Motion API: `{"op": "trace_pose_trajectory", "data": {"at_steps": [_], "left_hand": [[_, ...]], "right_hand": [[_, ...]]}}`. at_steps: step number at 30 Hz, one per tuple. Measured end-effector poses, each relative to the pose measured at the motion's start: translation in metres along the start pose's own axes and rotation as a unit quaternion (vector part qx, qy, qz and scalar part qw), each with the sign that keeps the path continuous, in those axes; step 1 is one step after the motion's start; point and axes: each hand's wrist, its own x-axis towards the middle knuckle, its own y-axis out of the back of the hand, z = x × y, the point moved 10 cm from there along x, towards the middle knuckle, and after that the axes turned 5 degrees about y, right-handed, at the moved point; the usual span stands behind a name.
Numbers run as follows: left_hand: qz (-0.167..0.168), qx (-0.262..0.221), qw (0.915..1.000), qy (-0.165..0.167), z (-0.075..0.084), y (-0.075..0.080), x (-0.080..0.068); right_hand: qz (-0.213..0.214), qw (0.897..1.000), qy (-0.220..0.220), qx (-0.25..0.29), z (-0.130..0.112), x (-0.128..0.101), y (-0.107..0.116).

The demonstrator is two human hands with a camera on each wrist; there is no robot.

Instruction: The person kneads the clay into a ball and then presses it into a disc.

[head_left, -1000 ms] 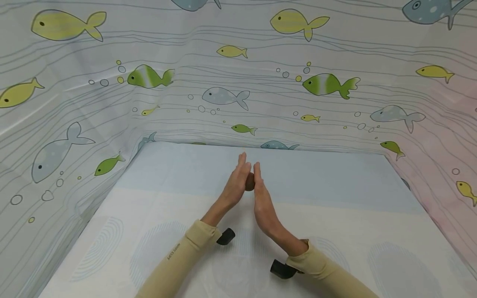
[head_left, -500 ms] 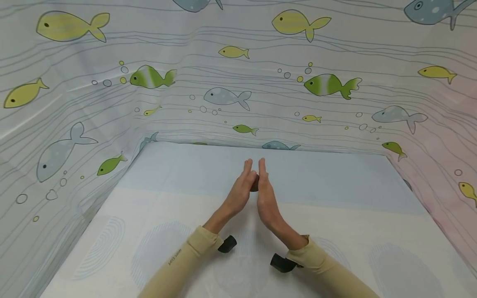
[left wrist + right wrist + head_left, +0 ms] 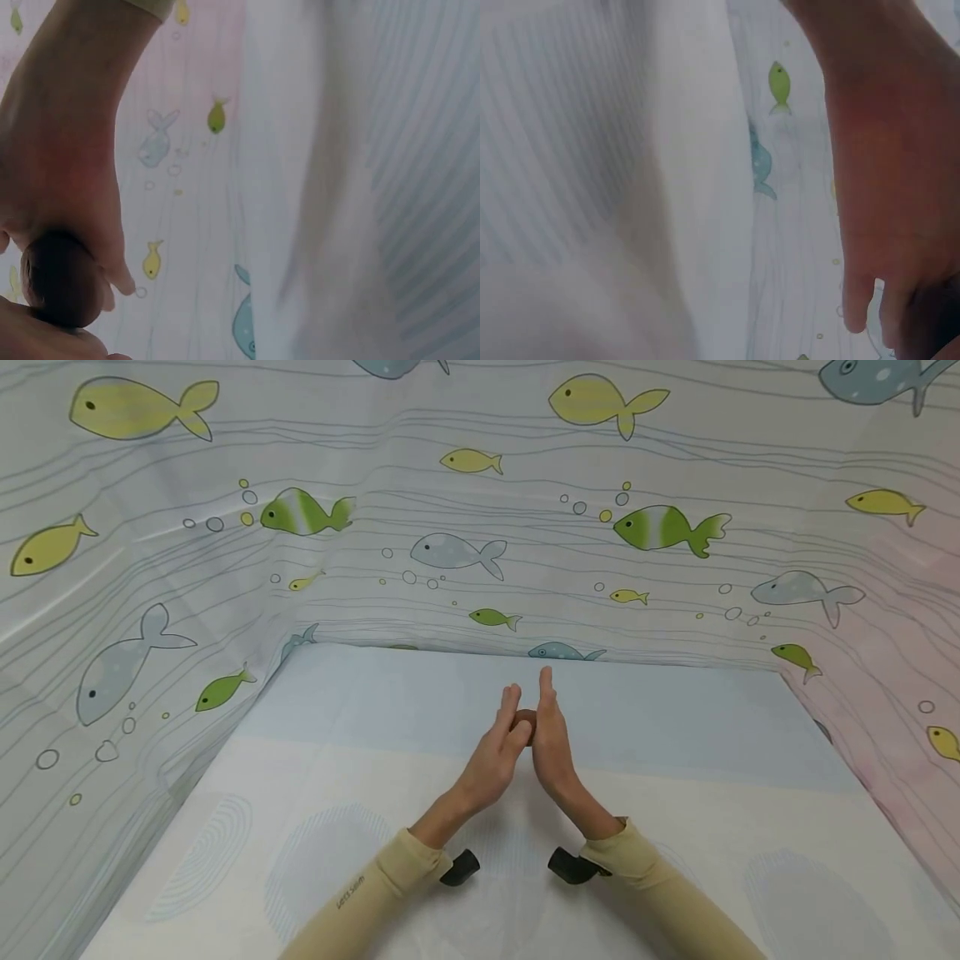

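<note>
A dark brown ball (image 3: 524,725), its material not clear, sits between my two palms above the table. In the head view my left hand (image 3: 491,764) presses it from the left with fingers extended, and my right hand (image 3: 553,739) lies flat against its other side. The right fingertips reach farther forward than the left ones. Seen from the left wrist, the ball (image 3: 61,281) looks smooth and rounded, with the right hand (image 3: 64,172) behind it. From the right wrist, it is a dark shape (image 3: 934,319) at the lower corner, mostly cut off.
Under the hands lies a table cover (image 3: 652,727) with a pale blue band and a white part with blue patterns. A curtain (image 3: 360,568) printed with fish surrounds the table at the back and sides. Black wrist devices (image 3: 573,866) stick out by the cuffs.
Both hands and the ball have shifted slightly right. The palms have slid along each other: the right fingertips now lead forward, where the left ones led a second ago.
</note>
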Motion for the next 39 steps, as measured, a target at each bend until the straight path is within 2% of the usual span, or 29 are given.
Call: {"op": "trace_pose_trajectory", "data": {"at_steps": [5, 10, 15, 22, 28, 35, 39], "left_hand": [[-0.010, 0.013, 0.9997, -0.017, 0.008, -0.007, -0.003], [-0.008, 0.031, 0.9992, -0.025, 0.013, -0.010, -0.005], [0.005, 0.039, 0.9986, -0.035, 0.016, -0.009, -0.005], [0.031, 0.049, 0.9964, -0.062, 0.026, -0.003, -0.003], [0.050, 0.058, 0.9938, -0.081, 0.035, 0.006, 0.004], [0.066, 0.058, 0.9921, -0.090, 0.044, 0.015, 0.016], [0.067, 0.058, 0.9930, -0.078, 0.042, 0.018, 0.020]], "right_hand": [[0.017, 0.999, -0.023, 0.018, 0.010, 0.006, 0.010], [0.012, 0.999, -0.030, 0.033, 0.016, 0.010, 0.011], [-0.004, 0.999, -0.041, 0.023, 0.022, 0.009, 0.008], [-0.047, 0.997, -0.040, 0.052, 0.028, 0.001, -0.003], [-0.074, 0.996, -0.031, 0.048, 0.021, -0.011, -0.016], [-0.082, 0.994, -0.022, 0.072, 0.009, -0.021, -0.023], [-0.086, 0.992, -0.018, 0.092, 0.004, -0.026, -0.026]]}}
